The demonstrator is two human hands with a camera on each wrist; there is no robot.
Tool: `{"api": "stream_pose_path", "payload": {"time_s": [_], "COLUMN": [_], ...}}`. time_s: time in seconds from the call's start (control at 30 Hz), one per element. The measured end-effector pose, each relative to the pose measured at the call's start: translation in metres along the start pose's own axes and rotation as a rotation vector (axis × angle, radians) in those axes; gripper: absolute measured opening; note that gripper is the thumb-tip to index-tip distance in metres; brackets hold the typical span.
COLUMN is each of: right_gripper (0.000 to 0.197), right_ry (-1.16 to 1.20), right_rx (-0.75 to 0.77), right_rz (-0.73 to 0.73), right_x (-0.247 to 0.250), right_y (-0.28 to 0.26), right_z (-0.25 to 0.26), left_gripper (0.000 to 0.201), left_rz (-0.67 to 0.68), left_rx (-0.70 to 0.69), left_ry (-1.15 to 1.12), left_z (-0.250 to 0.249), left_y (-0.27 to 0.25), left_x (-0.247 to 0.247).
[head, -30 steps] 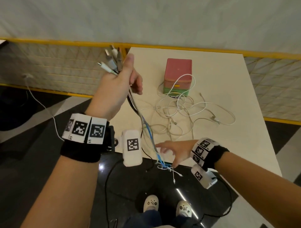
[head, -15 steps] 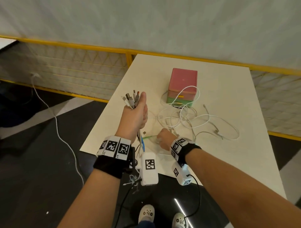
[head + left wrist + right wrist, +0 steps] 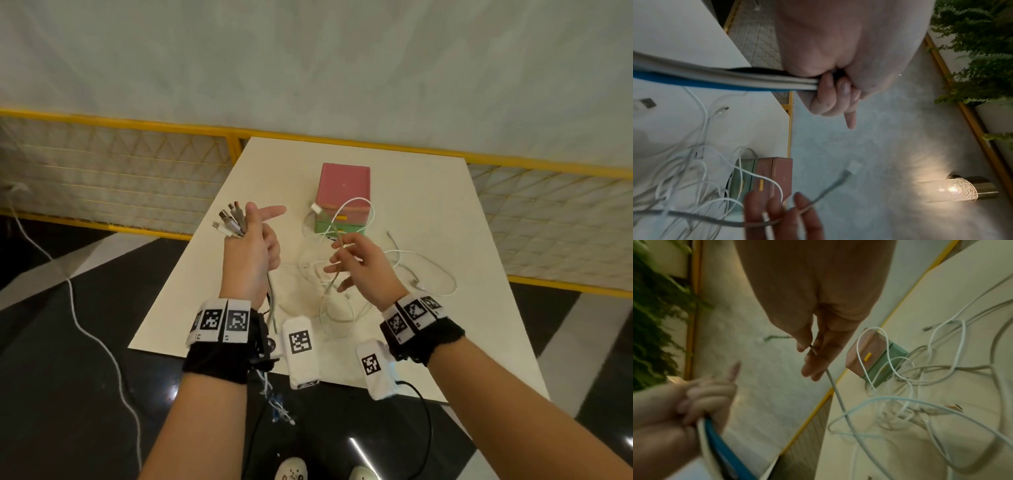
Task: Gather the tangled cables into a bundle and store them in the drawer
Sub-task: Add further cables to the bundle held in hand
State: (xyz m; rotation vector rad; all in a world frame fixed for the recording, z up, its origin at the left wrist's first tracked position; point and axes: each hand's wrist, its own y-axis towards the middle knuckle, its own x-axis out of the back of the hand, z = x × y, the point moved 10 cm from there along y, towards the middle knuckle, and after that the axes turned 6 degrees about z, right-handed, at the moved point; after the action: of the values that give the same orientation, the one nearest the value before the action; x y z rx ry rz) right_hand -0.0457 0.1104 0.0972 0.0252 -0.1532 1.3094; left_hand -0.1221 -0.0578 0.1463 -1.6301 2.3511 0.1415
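My left hand (image 3: 258, 240) grips a bundle of cables (image 3: 231, 221) upright, plug ends sticking out above the fist, index finger pointing out. The bundle's tails (image 3: 275, 401) hang below the table edge; grey and blue strands (image 3: 735, 81) show in the left wrist view. My right hand (image 3: 337, 251) pinches a grey cable (image 3: 325, 222) with a white plug, lifted above the tangle of white cables (image 3: 421, 274) on the white table (image 3: 428, 192). Thumb and fingers nip that cable (image 3: 836, 394) in the right wrist view. The pink and green drawer box (image 3: 344, 185) stands behind, drawers closed.
A yellow-framed mesh railing (image 3: 137, 161) runs behind and beside the table. A white cord (image 3: 85, 329) trails over the dark floor at the left. A lit wall lamp (image 3: 953, 191) and green plants (image 3: 972, 48) appear in the left wrist view. My shoes (image 3: 291, 471) are below the near table edge.
My right hand went from the near table edge into the tangle and now lifts one grey cable off it. My left hand keeps the bundle and has dropped lower over the table.
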Motion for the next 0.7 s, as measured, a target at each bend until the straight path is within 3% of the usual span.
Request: {"api": "stream_pose_path", "payload": {"time_s": [0.1,0.3,0.47,0.7], "right_gripper": [0.015,0.008,0.012,0.010], "right_ry": [0.069,-0.007,-0.152,-0.106], "right_rx": [0.086,0.142,0.156,0.221], "right_rz": [0.019,0.082,0.153,0.136], "right_x": [0.004,-0.003,-0.005,-0.005], "right_y": [-0.013,-0.037,-0.052,-0.053], "right_z": [0.029,0.054,0.057,0.067], "left_gripper": [0.046,0.035,0.038,0.048], "left_rz": [0.037,0.251,0.182,0.207], "left_rx": [0.025,0.040,-0.013,-0.101], "left_ry": [0.024,0.098,0.108,0.089], "left_z": [0.010,0.015,0.000,-0.008], "left_y": [-0.004,-0.018,-0.016,-0.024], "left_x": [-0.017,-0.066,-0.062,-0.074]}}
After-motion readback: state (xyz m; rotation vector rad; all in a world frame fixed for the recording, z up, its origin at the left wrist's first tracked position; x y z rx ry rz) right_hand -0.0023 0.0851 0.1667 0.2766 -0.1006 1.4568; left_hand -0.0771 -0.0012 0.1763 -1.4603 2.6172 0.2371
